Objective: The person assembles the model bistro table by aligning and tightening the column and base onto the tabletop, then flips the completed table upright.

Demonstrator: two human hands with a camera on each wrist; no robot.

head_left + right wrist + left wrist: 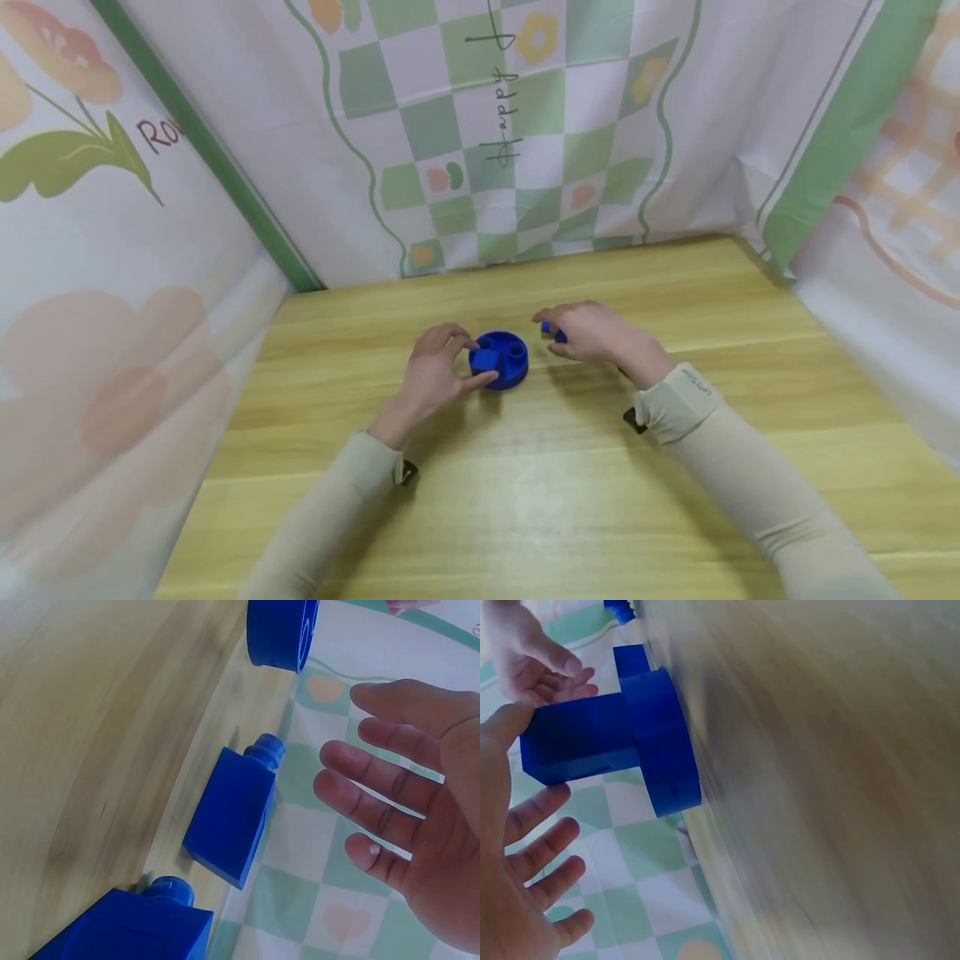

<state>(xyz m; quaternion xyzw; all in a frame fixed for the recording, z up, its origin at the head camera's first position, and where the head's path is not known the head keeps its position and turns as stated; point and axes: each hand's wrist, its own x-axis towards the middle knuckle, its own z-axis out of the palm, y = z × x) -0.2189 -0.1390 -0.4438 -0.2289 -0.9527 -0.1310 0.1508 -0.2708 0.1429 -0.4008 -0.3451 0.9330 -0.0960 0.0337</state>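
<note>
My left hand [435, 371] pinches a blue rectangular block [581, 739] between thumb and forefinger, the other fingers spread free. That block stands on a round blue base [513, 372]; whether it is seated in a socket is hidden. The base also has a round raised socket [517, 351]. My right hand [427, 772] hovers with loosely bent fingers, holding nothing. Under and beside it on the table lies a blue block with a ribbed round neck [232, 817]. A second necked blue block [127, 930] is cut off by the right wrist view's lower edge.
The wooden table [540, 508] carries these blue pieces near its far side. A printed cloth with green checks [517, 125] hangs behind it, and more patterned cloth [112, 375] borders the left side.
</note>
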